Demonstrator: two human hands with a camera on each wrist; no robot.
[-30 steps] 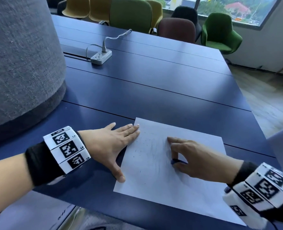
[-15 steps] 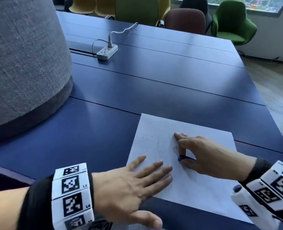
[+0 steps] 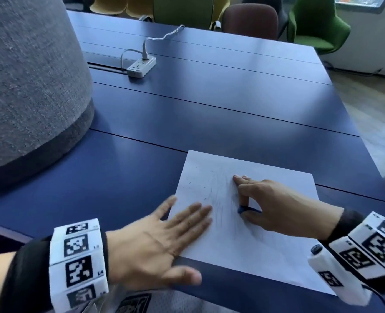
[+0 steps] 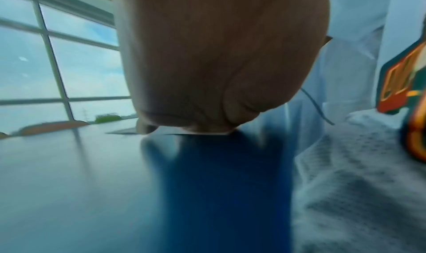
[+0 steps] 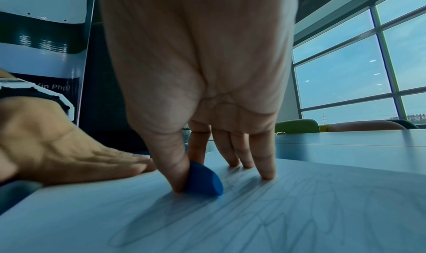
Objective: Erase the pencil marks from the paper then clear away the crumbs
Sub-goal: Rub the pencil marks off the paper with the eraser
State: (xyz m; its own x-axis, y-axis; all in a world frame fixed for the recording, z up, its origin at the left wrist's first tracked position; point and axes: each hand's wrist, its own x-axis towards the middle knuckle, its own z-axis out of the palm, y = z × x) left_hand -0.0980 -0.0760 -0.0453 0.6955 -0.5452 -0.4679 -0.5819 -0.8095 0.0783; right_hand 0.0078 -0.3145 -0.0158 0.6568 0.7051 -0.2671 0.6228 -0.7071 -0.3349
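Note:
A white sheet of paper (image 3: 266, 251) with faint pencil scribbles (image 5: 299, 216) lies near the front edge of the dark blue table (image 3: 187, 109). My right hand (image 3: 248, 206) pinches a small blue eraser (image 5: 204, 179) between thumb and index finger and holds it down on the sheet; the other fingertips (image 5: 267, 175) touch the paper. My left hand (image 3: 187, 220) lies flat with straight fingers on the sheet's near-left corner, palm on the table. Small dark crumbs (image 3: 196, 184) dot the paper's upper left. In the left wrist view only the palm and the paper's edge (image 4: 198, 134) show, blurred.
A large grey fabric-covered round object (image 3: 29, 75) stands on the table at the left. A white power strip (image 3: 141, 66) with its cable lies further back. Coloured chairs (image 3: 315, 28) line the far side. The table's right edge (image 3: 354, 123) drops to a wooden floor.
My left hand has moved from the paper's left edge down to its near-left corner. The right hand with the eraser has stayed on the middle of the sheet.

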